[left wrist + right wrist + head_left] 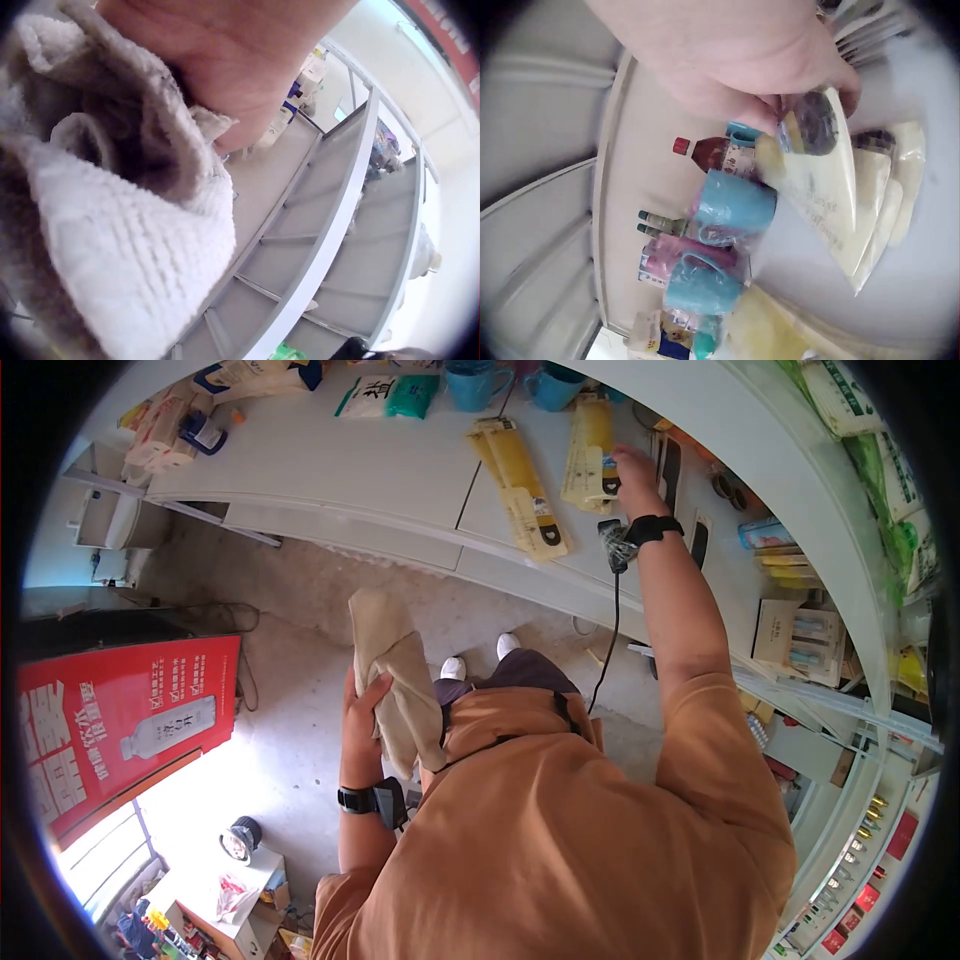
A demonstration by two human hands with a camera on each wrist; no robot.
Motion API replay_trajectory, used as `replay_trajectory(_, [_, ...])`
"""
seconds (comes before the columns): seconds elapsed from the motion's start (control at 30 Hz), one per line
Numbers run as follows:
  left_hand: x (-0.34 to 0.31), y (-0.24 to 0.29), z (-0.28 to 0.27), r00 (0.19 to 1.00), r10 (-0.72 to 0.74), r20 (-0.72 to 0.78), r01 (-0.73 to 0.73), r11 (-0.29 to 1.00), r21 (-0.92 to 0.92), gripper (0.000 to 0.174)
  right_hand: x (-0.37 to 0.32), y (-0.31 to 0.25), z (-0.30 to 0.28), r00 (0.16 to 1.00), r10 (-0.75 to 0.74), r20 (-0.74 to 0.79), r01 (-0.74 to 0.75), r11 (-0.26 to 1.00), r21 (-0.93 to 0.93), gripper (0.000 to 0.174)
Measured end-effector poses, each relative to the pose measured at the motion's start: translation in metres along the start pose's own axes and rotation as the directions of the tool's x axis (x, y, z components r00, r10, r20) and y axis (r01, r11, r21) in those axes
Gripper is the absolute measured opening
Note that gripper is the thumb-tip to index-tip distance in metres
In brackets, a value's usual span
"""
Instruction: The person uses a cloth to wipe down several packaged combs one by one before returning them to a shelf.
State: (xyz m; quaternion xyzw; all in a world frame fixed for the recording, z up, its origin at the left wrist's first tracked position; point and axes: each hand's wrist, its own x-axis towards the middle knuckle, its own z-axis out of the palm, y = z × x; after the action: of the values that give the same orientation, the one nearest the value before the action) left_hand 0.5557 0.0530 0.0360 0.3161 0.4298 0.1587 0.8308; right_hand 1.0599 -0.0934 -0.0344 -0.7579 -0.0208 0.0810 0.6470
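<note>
My left hand (366, 710) grips a folded beige cloth (385, 650) beside my body, thumb lying across it. Up close in the left wrist view, the cloth (135, 247) looks ribbed and fluffy, folded over itself. Over the shelf, my right hand (636, 482) pinches the end of a flat yellow-and-cream packet (592, 435) with a dark patch at that end. In the right wrist view this packet (821, 191) is tilted, and similar packets (906, 176) lie beside it. To its left on the shelf rests another small stack of such packets (518, 490).
Two blue mugs (735, 202) in clear wrap stand at the shelf's back, near a red-capped bottle (716, 154). A white-and-green bag (385, 397) lies left of the mugs. A cable (615, 630) hangs from the right wrist. Boxes (800, 640) sit at the right.
</note>
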Motion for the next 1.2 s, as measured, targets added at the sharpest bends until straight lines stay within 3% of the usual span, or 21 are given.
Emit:
replay_trajectory(0.1, [0.018, 0.015, 0.018, 0.993, 0.113, 0.046, -0.117, 0.989, 0.093, 0.049, -0.004, -0.010, 0.001, 0.996, 0.079, -0.035, -0.083, 0.988, -0.131, 0.033])
replay_trajectory(0.2, [0.065, 0.030, 0.039, 0.936, 0.332, 0.121, -0.353, 0.897, 0.266, 0.046, -0.009, -0.007, -0.002, 0.982, 0.130, 0.136, -0.137, 0.989, 0.049, 0.038])
replay_trajectory(0.3, [0.122, 0.055, 0.079, 0.776, 0.600, 0.193, -0.616, 0.659, 0.431, 0.046, 0.011, 0.030, -0.013, 0.991, 0.107, 0.080, -0.100, 0.992, -0.079, 0.047])
replay_trajectory(0.37, [0.173, 0.063, 0.099, 0.599, 0.761, 0.249, -0.717, 0.372, 0.589, 0.050, -0.008, 0.013, -0.012, 0.996, 0.073, 0.057, -0.064, 0.987, -0.145, 0.047])
replay_trajectory(0.43, [0.214, 0.068, 0.115, 0.713, 0.671, 0.204, -0.602, 0.436, 0.669, 0.067, -0.021, 0.000, -0.008, 0.999, 0.054, 0.002, -0.053, 0.980, -0.192, 0.038])
replay_trajectory(0.47, [0.224, 0.067, 0.123, 0.714, 0.671, 0.200, -0.601, 0.440, 0.667, 0.067, -0.018, 0.002, -0.010, 0.999, 0.052, 0.004, -0.050, 0.979, -0.197, 0.038])
replay_trajectory(0.53, [0.233, 0.060, 0.142, 0.884, 0.468, -0.016, -0.291, 0.575, 0.765, 0.082, -0.005, 0.009, -0.021, 0.972, 0.178, 0.156, -0.189, 0.981, 0.054, 0.034])
replay_trajectory(0.57, [0.233, 0.056, 0.149, 0.885, 0.465, -0.017, -0.290, 0.580, 0.761, 0.082, -0.004, 0.003, -0.026, 0.953, 0.257, 0.160, -0.275, 0.956, 0.100, 0.026])
replay_trajectory(0.67, [0.224, 0.036, 0.169, 0.551, 0.816, 0.176, -0.298, -0.005, 0.955, 0.079, -0.014, -0.008, -0.036, 0.953, 0.251, 0.171, -0.294, 0.901, 0.320, 0.022])
replay_trajectory(0.7, [0.214, 0.031, 0.180, 0.555, 0.814, 0.171, -0.297, 0.002, 0.955, 0.079, -0.025, -0.020, -0.034, 0.960, 0.230, 0.163, -0.269, 0.917, 0.294, 0.020])
replay_trajectory(0.77, [0.195, 0.025, 0.205, 0.302, 0.780, 0.548, -0.774, -0.134, 0.619, 0.067, -0.038, -0.033, -0.028, 0.957, 0.214, 0.194, -0.262, 0.927, 0.270, 0.020])
replay_trajectory(0.83, [0.179, 0.018, 0.242, 0.667, 0.431, 0.608, -0.745, 0.416, 0.522, 0.056, -0.038, -0.032, -0.025, 0.954, 0.194, 0.227, -0.250, 0.934, 0.253, 0.020])
replay_trajectory(0.9, [0.223, -0.021, 0.272, 0.669, 0.463, 0.582, -0.743, 0.407, 0.531, 0.054, -0.025, -0.025, -0.021, 0.974, 0.150, 0.169, -0.150, 0.989, -0.014, 0.026])
replay_trajectory(0.93, [0.234, -0.028, 0.280, 0.664, 0.474, 0.578, -0.747, 0.409, 0.524, 0.054, -0.026, -0.026, -0.020, 0.975, 0.140, 0.174, -0.139, 0.990, -0.019, 0.026])
replay_trajectory(1.0, [0.257, -0.044, 0.294, 0.828, 0.362, 0.429, -0.561, 0.506, 0.655, 0.051, -0.031, -0.024, -0.018, 0.967, 0.141, 0.214, -0.115, 0.985, -0.127, 0.034])
replay_trajectory(1.03, [0.275, -0.053, 0.295, 0.827, 0.364, 0.428, -0.562, 0.513, 0.649, 0.051, -0.027, -0.018, -0.017, 0.976, 0.099, 0.193, -0.052, 0.970, -0.239, 0.039])
replay_trajectory(1.07, [0.304, -0.068, 0.291, 0.613, 0.365, 0.701, -0.741, -0.040, 0.670, 0.049, -0.025, -0.014, -0.019, 0.976, 0.097, 0.195, -0.047, 0.968, -0.246, 0.039])
replay_trajectory(1.1, [0.305, -0.070, 0.290, 0.405, 0.174, 0.897, -0.703, -0.568, 0.428, 0.047, -0.024, -0.009, -0.022, 0.978, 0.016, 0.207, 0.064, 0.925, -0.374, 0.038])
replay_trajectory(1.13, [0.303, -0.075, 0.294, 0.407, 0.180, 0.895, -0.702, -0.565, 0.433, 0.047, -0.022, -0.003, -0.023, 0.970, -0.067, 0.232, 0.176, 0.855, -0.488, 0.037])
replay_trajectory(1.17, [0.278, -0.065, 0.298, 0.640, 0.323, 0.697, -0.731, -0.022, 0.682, 0.039, -0.007, 0.022, -0.025, 0.964, -0.178, 0.198, 0.251, 0.856, -0.452, 0.032])
replay_trajectory(1.2, [0.266, -0.062, 0.301, 0.853, 0.270, 0.446, -0.518, 0.535, 0.667, 0.033, -0.002, 0.025, -0.023, 0.963, -0.179, 0.202, 0.254, 0.857, -0.449, 0.032])
